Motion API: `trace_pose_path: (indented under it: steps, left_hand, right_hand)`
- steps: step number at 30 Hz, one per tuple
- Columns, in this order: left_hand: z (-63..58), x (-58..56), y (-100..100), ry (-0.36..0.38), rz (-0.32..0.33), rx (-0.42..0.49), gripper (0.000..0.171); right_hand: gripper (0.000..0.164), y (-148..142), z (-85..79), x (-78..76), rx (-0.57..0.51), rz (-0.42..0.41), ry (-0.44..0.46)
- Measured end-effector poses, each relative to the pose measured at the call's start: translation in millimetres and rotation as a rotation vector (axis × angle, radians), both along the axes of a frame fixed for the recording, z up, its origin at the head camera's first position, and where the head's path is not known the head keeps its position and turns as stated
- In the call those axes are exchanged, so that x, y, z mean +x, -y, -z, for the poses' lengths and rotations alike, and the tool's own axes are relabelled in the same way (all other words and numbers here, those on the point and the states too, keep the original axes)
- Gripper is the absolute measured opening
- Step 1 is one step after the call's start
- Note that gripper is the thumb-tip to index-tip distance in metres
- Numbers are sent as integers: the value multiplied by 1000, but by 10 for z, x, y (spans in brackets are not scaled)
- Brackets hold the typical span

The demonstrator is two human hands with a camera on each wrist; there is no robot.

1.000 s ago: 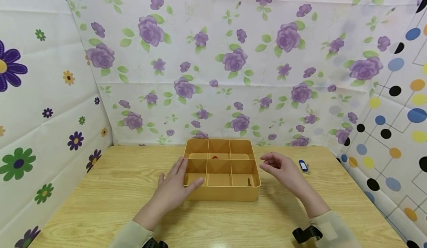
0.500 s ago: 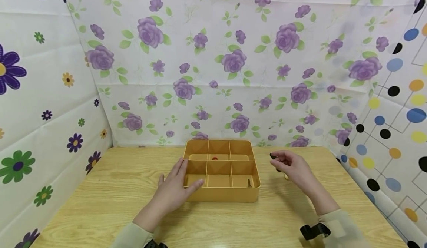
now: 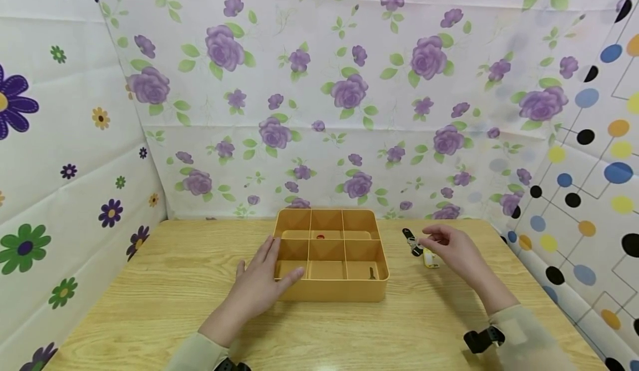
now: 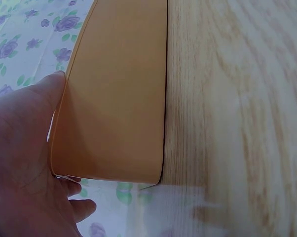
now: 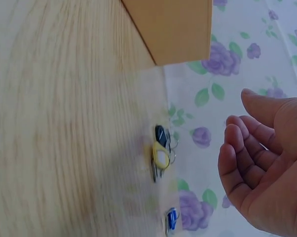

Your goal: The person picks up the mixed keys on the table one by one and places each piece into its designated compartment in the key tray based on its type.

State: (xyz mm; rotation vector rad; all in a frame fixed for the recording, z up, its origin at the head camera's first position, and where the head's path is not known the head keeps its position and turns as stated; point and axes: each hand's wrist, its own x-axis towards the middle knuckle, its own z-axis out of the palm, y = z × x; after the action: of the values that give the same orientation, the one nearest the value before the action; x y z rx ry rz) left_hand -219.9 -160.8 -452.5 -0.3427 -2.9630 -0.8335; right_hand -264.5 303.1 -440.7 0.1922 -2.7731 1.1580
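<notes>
A tan six-compartment box (image 3: 331, 290) stands on the wooden table. My left hand (image 3: 260, 282) rests on its left side, fingers fairly straight along the rim and thumb over the front left corner. To the right of the box, my right hand (image 3: 456, 254) hovers with loosely bent fingers. In the right wrist view nothing lies between that hand's thumb and fingers. Close by its fingertips in the head view lie a black keychain (image 3: 408, 235) with metal parts and a yellow key tag (image 3: 428, 258). A blue key tag (image 5: 172, 218) shows only in the right wrist view.
Inside the box, a small red object (image 3: 320, 237) lies in the back middle compartment. The front right compartment holds a small dark, key-like piece (image 3: 371, 273). Patterned cloth (image 3: 319, 154) hangs behind and at both sides of the table (image 3: 319, 332).
My right hand has moved rightward from near the box edge, uncovering the black keychain and yellow tag and covering the blue tag in the head view. My left hand stays in place.
</notes>
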Motion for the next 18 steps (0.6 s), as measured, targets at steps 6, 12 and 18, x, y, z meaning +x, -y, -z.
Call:
trace_pose_path:
  steps: [6,12,18]
  left_hand:
    - [-13,-4,-6,4,-4,-5,109]
    - [-14,-9,-6,1,-5,-7,107]
    - [1,-12,-3,-2,-4,-11,108]
  right_hand:
    - [50,-133,44,-18,50,11,12]
    - [50,-244,91,-37,80,25,51]
    - [49,-297,120,-38,90,18,80]
